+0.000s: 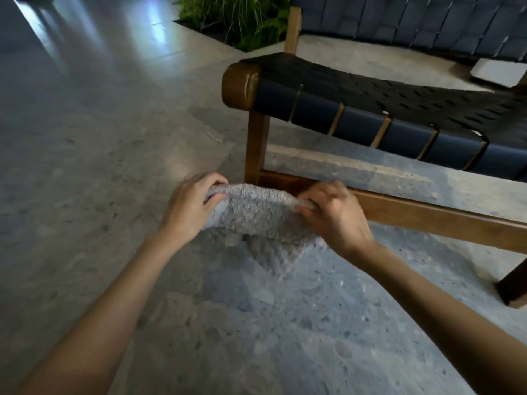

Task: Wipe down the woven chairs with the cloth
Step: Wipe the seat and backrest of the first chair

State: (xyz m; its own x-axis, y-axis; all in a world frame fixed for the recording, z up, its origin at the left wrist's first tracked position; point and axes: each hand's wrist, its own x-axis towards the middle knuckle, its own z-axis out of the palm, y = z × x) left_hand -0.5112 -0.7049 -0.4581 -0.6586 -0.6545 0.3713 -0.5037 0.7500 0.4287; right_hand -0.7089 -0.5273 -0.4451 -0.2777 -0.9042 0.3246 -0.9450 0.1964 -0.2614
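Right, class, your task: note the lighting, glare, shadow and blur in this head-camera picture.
Head view: dim, soft light; pale glare streaks on the floor at top left; a bluish shadow beneath the woven chair; the cloth, gripped by the left hand and right hand, looks slightly blurred; the plant behind is soft too.

Grey fluffy cloth (256,215) sits between the left hand (191,203) and right hand (333,215), over the speckled stone floor (85,152). Directly behind it stands the corner leg of the dark woven-strap wooden chair (370,89), extending rightward. Second woven-strap chair (427,21) stands farther behind, with the green fern plant (239,18) to its left.
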